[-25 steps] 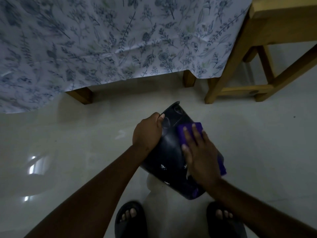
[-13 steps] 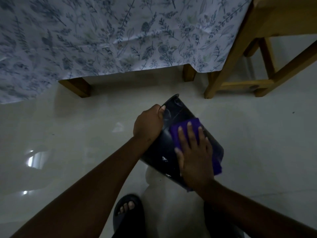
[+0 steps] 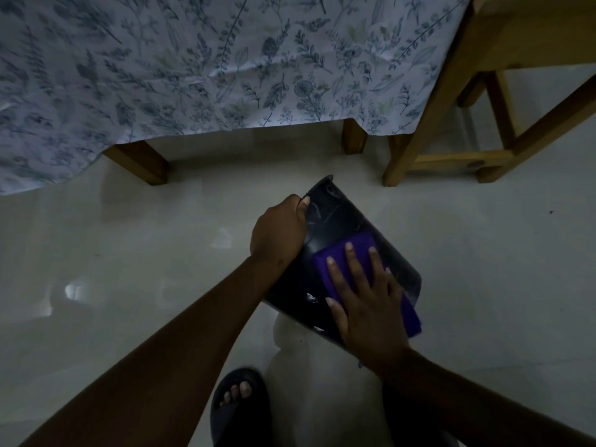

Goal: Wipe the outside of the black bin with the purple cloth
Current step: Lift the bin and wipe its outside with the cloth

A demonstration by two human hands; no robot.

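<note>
Mid-wipe: the left hand [image 3: 279, 229] grips the tilted black bin [image 3: 335, 221] above the floor [image 3: 483, 269], the right hand [image 3: 364, 301] presses the purple cloth [image 3: 342, 256] flat on its wall, and next probably comes turning to an unwiped side.

The bin [image 3: 338, 233] was held above the floor [image 3: 129, 253] between the hands, the cloth [image 3: 348, 256] on it, with the table [image 3: 138, 159] behind and a stool [image 3: 451, 124] right.
</note>
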